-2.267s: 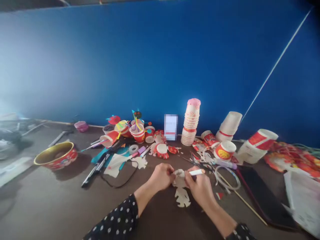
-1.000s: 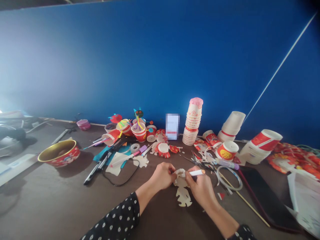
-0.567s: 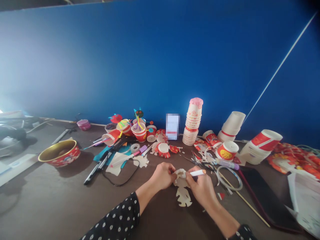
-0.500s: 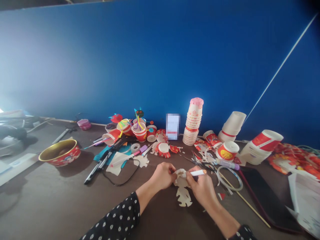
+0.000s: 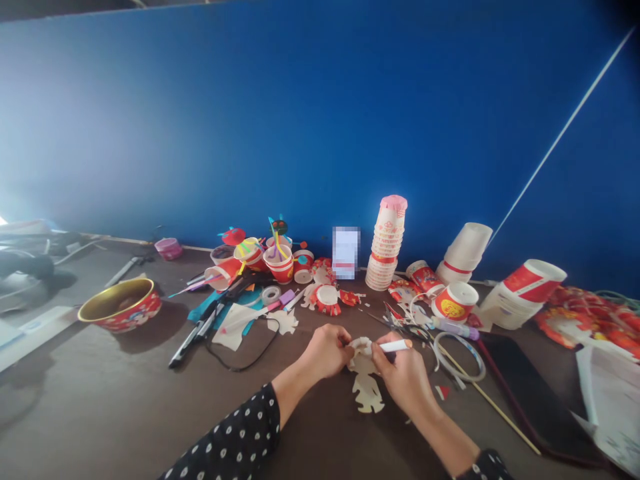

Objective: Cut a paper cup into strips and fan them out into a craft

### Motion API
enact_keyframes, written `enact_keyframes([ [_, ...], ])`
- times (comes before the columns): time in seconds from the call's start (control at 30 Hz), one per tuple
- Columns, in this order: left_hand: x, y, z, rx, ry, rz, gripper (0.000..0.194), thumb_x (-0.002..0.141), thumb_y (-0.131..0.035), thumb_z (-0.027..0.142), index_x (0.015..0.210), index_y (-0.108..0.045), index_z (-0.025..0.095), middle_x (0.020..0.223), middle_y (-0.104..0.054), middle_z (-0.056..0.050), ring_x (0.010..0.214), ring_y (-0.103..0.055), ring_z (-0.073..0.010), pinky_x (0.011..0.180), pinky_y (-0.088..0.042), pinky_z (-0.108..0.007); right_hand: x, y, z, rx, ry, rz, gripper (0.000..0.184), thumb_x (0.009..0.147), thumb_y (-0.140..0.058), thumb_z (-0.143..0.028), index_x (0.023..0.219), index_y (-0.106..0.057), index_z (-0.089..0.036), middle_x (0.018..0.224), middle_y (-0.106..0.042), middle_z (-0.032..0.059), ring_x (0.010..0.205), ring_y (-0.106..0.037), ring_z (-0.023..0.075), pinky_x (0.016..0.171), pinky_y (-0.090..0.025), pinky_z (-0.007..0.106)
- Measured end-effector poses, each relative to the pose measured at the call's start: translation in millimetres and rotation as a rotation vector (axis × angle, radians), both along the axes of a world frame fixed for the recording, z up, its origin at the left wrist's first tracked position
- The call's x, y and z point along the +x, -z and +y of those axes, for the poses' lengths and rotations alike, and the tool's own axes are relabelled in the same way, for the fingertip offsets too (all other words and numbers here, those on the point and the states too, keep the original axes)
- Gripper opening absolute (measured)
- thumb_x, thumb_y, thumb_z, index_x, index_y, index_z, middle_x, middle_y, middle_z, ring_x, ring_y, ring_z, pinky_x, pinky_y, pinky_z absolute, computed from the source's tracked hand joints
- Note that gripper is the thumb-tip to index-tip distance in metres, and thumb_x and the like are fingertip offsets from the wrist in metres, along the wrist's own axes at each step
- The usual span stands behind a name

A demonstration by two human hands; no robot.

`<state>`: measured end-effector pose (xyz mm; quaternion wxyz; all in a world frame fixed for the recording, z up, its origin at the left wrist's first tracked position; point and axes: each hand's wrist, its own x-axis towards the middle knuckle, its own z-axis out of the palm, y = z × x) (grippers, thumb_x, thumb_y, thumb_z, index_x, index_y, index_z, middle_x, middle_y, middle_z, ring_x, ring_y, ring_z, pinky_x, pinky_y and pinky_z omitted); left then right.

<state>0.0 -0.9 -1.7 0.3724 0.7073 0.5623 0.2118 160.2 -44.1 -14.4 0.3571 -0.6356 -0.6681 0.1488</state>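
Observation:
A white paper cutout (image 5: 368, 392) with a rounded, curled top and notched lower edges lies between my hands, low in the middle of the head view. My left hand (image 5: 327, 350) is closed, its fingers pinching the cutout's curled upper rim from the left. In my right hand (image 5: 404, 373) is a white marker (image 5: 396, 346) with an orange end, held like a pen. The orange end points right, while its other end is at the cutout's rim, partly hidden by my fingers.
Scissors (image 5: 407, 327), a clear tape roll (image 5: 460, 360) and a wooden stick (image 5: 510, 417) lie right of my hands. A dark tablet (image 5: 535, 400) is farther right. Stacked paper cups (image 5: 385, 247) stand behind. Leftward are a utility knife (image 5: 193, 333) and a gold-lined bowl (image 5: 123, 307).

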Motion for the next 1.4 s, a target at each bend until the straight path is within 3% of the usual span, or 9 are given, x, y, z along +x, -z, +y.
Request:
enact_keyframes([
  [0.43,0.9,-2.0,0.2,-0.012,-0.009,0.009,0.017,0.064,-0.056,0.023,0.074,-0.066,0.014,0.057,-0.06,0.001,0.049,-0.048,-0.0091,0.047,-0.035,-0.017,1.6,0.0,0.0,-0.006,-0.01,0.045,0.028,0.082,-0.041,-0.042,0.074,-0.054,-0.019,0.057,-0.063,0.0033,0.053,-0.06,0.0188,0.05,-0.039,0.025],
  [1.4,0.5,-3.4,-0.4,-0.02,0.01,0.003,0.015,0.066,-0.054,0.026,0.069,-0.064,0.014,0.051,-0.056,0.002,0.047,-0.047,-0.0092,0.044,-0.033,-0.017,-3.2,-5.2,-1.4,-0.025,-0.067,-0.059,0.025,0.082,-0.042,-0.039,0.074,-0.055,-0.02,0.06,-0.062,0.0012,0.057,-0.059,0.0177,0.052,-0.035,0.023],
])
